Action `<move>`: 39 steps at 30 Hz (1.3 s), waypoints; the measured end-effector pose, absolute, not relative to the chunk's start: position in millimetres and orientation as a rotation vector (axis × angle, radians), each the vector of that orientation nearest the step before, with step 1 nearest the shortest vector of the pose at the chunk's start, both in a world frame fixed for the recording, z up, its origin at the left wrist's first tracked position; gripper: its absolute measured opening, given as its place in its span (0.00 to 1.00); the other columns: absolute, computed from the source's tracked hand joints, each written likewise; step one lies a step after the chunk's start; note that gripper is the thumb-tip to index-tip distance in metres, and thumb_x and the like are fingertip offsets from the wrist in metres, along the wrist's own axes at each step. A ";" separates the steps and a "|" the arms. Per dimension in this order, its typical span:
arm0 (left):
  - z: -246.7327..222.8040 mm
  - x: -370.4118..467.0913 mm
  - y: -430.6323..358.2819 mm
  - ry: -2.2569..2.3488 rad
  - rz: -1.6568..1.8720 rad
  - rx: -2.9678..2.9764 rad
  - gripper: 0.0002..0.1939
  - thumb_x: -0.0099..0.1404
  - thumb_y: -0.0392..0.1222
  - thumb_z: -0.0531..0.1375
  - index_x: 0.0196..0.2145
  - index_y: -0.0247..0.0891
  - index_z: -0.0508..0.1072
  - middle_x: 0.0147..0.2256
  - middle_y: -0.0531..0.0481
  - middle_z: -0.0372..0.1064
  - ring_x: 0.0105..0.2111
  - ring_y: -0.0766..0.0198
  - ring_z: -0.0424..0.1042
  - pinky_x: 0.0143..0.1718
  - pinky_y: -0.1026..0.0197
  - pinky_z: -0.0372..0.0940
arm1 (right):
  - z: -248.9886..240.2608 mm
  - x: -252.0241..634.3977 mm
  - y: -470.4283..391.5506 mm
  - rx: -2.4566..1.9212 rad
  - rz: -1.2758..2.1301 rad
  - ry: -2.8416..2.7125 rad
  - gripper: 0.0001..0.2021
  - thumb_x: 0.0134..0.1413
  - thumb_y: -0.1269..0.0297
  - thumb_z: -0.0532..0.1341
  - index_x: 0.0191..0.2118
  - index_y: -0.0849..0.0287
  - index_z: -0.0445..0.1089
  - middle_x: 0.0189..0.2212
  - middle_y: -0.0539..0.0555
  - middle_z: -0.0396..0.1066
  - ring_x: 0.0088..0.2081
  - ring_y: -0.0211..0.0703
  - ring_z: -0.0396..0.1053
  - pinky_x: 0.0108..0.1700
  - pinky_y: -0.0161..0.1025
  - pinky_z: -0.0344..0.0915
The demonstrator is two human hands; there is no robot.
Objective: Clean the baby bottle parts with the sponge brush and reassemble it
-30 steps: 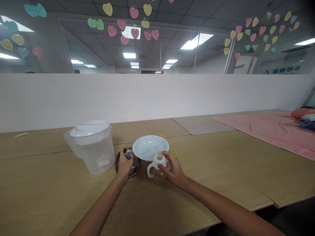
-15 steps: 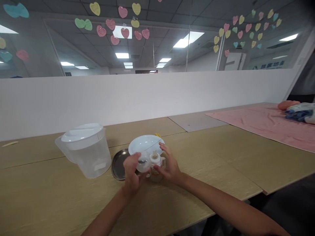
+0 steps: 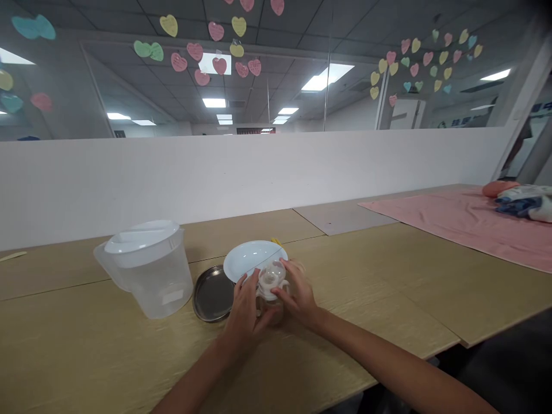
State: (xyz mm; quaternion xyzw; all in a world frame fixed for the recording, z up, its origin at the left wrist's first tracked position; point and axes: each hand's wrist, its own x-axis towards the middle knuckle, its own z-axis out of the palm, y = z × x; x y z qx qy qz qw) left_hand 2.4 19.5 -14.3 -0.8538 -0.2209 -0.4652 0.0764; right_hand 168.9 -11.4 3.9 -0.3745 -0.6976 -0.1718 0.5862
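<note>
A clear baby bottle (image 3: 276, 310) with side handles stands between my hands in front of the white bowl (image 3: 241, 259). Its see-through domed cap (image 3: 275, 269) now sits over the nipple. My left hand (image 3: 246, 310) is wrapped round the bottle's left side, with its thumb low across the front. From the right, my right hand (image 3: 299, 294) grips the bottle around its collar, fingertips beside the cap and thumb at the front. Part of the bottle is hidden by the fingers. A dark metal tray (image 3: 211, 294) lies left of the bowl.
A translucent lidded pitcher (image 3: 159, 282) stands to the left on the wooden table (image 3: 107, 356). Something yellow (image 3: 276, 241) shows behind the bowl. Far right, a pink cloth (image 3: 448, 221) bears bundled fabric (image 3: 521, 201). A white wall (image 3: 224, 178) runs along the back.
My left hand has brought the clear cap from beside the bottle onto its top, over the nipple. That hand has moved right, against the bottle. The view has shifted slightly.
</note>
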 end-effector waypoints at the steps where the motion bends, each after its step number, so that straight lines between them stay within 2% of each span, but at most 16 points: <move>1: -16.1 2.4 19.1 -0.713 -1.409 -2.602 0.39 0.63 0.45 0.53 0.63 0.35 0.32 0.54 0.33 0.59 0.53 0.50 0.61 0.51 0.45 0.57 | 4.2 168.0 -11.9 -0.901 -0.345 -1.627 0.25 0.52 0.56 0.59 0.56 0.54 0.56 0.42 0.57 0.69 0.45 0.49 0.66 0.49 0.50 0.62; 4: -18.7 1.9 16.6 -0.832 -1.451 -2.710 0.38 0.63 0.43 0.53 0.63 0.39 0.34 0.54 0.36 0.59 0.53 0.52 0.61 0.49 0.49 0.61 | 5.0 166.2 -13.9 -0.954 -0.211 -1.636 0.24 0.52 0.56 0.58 0.55 0.54 0.58 0.44 0.58 0.69 0.46 0.49 0.65 0.47 0.48 0.64; 10: -21.1 2.0 17.1 -0.812 -1.503 -2.773 0.36 0.63 0.40 0.53 0.63 0.41 0.37 0.62 0.39 0.47 0.59 0.54 0.53 0.55 0.52 0.56 | 4.4 167.5 -15.2 -0.964 -0.128 -1.699 0.25 0.53 0.58 0.57 0.56 0.55 0.56 0.45 0.58 0.68 0.46 0.49 0.65 0.47 0.47 0.64; 16: -21.9 0.8 19.2 -0.855 -1.499 -2.727 0.35 0.62 0.44 0.55 0.63 0.39 0.42 0.54 0.40 0.62 0.52 0.55 0.64 0.50 0.53 0.62 | -4.1 169.4 -12.2 -0.994 -0.021 -1.743 0.26 0.56 0.59 0.55 0.60 0.55 0.51 0.52 0.58 0.63 0.52 0.47 0.61 0.52 0.45 0.61; 21: -20.0 1.2 18.7 -0.918 -1.566 -2.729 0.33 0.61 0.48 0.57 0.61 0.38 0.51 0.48 0.41 0.68 0.46 0.57 0.69 0.45 0.56 0.66 | -7.2 169.9 -10.7 -1.031 0.019 -1.744 0.27 0.56 0.57 0.55 0.60 0.57 0.51 0.51 0.59 0.63 0.52 0.49 0.62 0.52 0.46 0.61; 31: -18.7 1.0 19.9 -0.874 -1.687 -2.718 0.30 0.60 0.47 0.58 0.58 0.37 0.58 0.46 0.41 0.71 0.42 0.58 0.72 0.42 0.58 0.69 | -11.4 168.2 -9.8 -0.970 0.126 -1.702 0.26 0.57 0.60 0.55 0.60 0.56 0.50 0.52 0.59 0.64 0.51 0.47 0.64 0.52 0.44 0.62; 37: -13.7 2.1 16.1 -0.925 -1.732 -2.751 0.27 0.59 0.46 0.59 0.55 0.37 0.63 0.44 0.43 0.73 0.38 0.61 0.74 0.38 0.62 0.70 | -9.7 167.5 -12.0 -1.012 0.062 -1.703 0.26 0.57 0.58 0.53 0.60 0.58 0.52 0.50 0.60 0.65 0.50 0.49 0.64 0.52 0.45 0.62; 39: -13.3 2.8 15.5 -0.935 -1.748 -2.749 0.26 0.59 0.46 0.59 0.55 0.37 0.63 0.45 0.44 0.72 0.39 0.60 0.74 0.40 0.61 0.70 | -9.3 166.9 -12.8 -1.017 0.046 -1.713 0.26 0.57 0.58 0.53 0.60 0.58 0.51 0.50 0.59 0.65 0.50 0.49 0.65 0.51 0.45 0.63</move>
